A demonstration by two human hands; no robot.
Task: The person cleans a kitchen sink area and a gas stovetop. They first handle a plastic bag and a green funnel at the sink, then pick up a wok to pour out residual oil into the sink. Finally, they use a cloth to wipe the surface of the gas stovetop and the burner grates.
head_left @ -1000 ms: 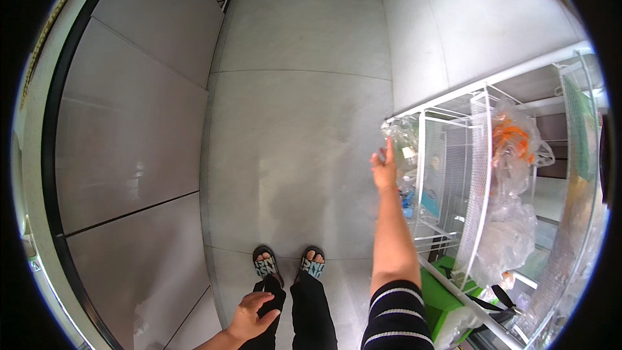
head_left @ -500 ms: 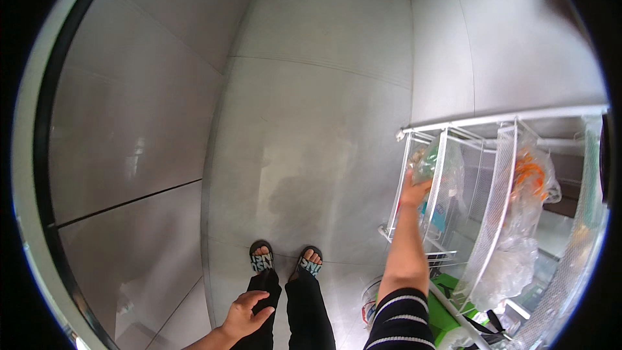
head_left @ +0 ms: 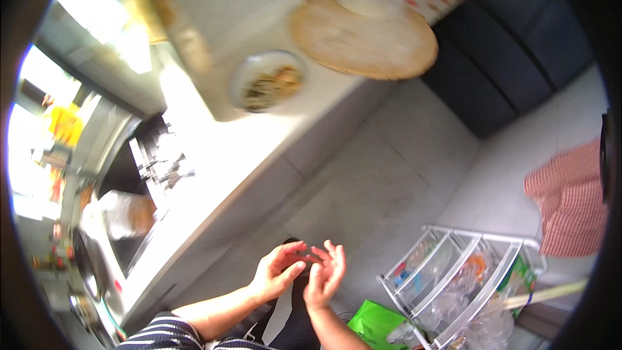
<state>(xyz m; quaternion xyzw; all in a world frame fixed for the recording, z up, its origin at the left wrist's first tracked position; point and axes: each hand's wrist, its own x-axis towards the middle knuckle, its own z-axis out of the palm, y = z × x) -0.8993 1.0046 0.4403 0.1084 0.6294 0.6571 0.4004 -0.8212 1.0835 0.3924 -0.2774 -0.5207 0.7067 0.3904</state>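
Observation:
Both hands hover over my lower body, close together. Palms face each other and the fingers are loosely bent and apart. My left hand point(head_left: 277, 273) is open and holds nothing that I can see. Beside it, my right hand point(head_left: 325, 276) is open too, with nothing visible in it. Nearest on the right is a white wire rack point(head_left: 435, 256) with several tiers, holding clear plastic bags point(head_left: 447, 304) and some orange and blue items. A bright green bag point(head_left: 372, 325) stands at the rack's lower left.
A pale counter point(head_left: 243, 168) runs diagonally on the left, bearing a plate of food point(head_left: 249, 68) and a large round wooden board point(head_left: 363, 42). A stove point(head_left: 152, 155) and a dark pan point(head_left: 89, 262) lie farther left. Dark cabinets point(head_left: 499, 52) and a red checked cloth point(head_left: 567, 198) are at right.
My view has swung toward the counter and stove. The right hand has left the rack and come in front of me beside the left hand, which has risen.

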